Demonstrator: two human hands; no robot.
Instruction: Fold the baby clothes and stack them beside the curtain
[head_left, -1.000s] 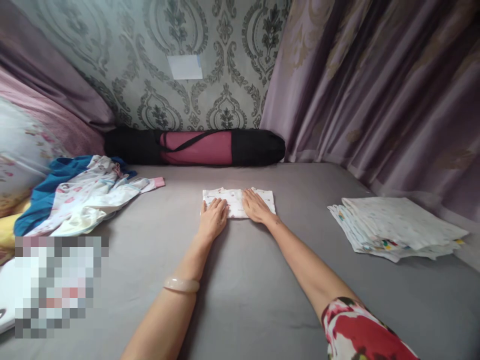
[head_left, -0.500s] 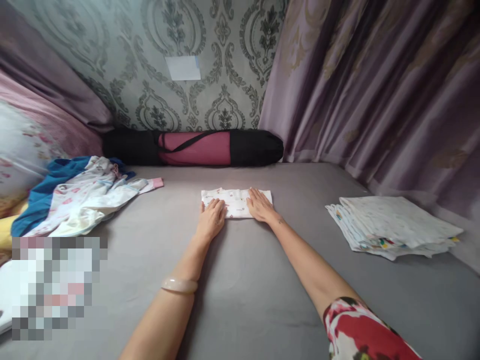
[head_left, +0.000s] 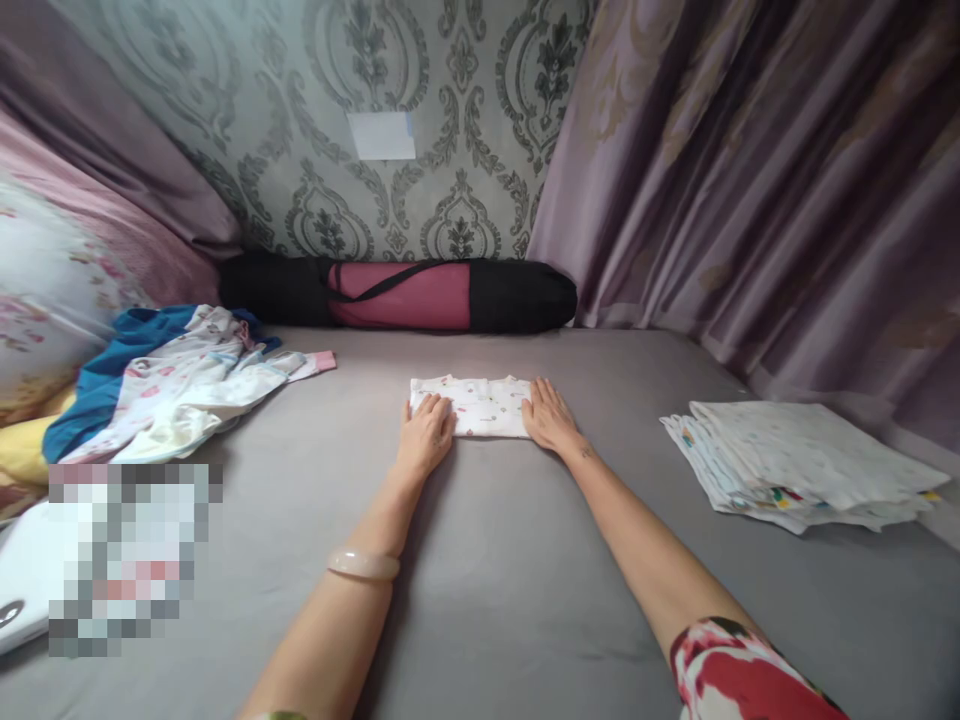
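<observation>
A small white garment (head_left: pixel 489 408) with a tiny print lies folded into a flat rectangle on the grey bed sheet (head_left: pixel 510 560). My left hand (head_left: pixel 427 430) rests flat over its left end, fingers stretched forward. On its right end lies my right hand (head_left: pixel 551 415), palm down with the fingers extended. The cloth's middle shows between them. Neither hand grips it; both only press on it.
At left lies a heap of loose clothes (head_left: pixel 187 370), with a white object (head_left: pixel 37 560), partly blurred out, nearer me. A stack of folded white cloths (head_left: pixel 810 460) sits at right. A black and pink long bag (head_left: pixel 405 295) lies along the wall, beside curtains (head_left: pixel 675 170).
My right hand has slid rightward across the folded garment to its right edge, uncovering more of the print. My left hand stays on the left end. The view has shifted slightly.
</observation>
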